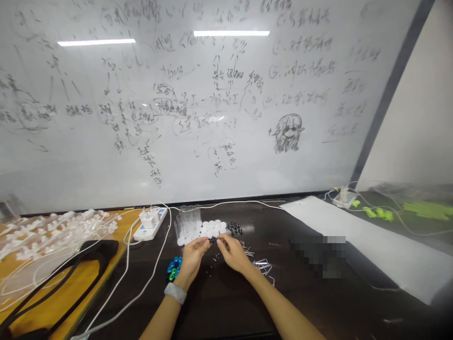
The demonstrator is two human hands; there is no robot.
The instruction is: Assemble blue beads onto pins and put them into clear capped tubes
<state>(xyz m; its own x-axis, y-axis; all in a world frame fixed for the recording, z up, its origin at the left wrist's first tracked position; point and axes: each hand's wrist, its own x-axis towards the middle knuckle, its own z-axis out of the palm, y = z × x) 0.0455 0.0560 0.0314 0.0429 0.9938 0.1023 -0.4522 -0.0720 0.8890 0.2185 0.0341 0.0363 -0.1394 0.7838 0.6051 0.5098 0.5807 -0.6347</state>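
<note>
My left hand (193,257) and my right hand (233,252) meet over the dark table (226,302), fingertips pinched together on a small black part (212,240). A grey band sits on my left wrist. Just beyond my fingers lie several white round caps (208,229) and clear plastic tubes (187,217). A cluster of small black pieces (234,228) lies to the right of the caps. Blue and green beads (174,269) lie beside my left hand. Thin metal pins (262,265) lie beside my right hand.
A white power strip (150,223) with a plug and white cables (141,283) lies to the left. A black strap (71,269) and white plastic parts (46,231) cover the orange table at left. A white sheet (354,245) lies at right. A scribbled whiteboard (212,94) stands behind.
</note>
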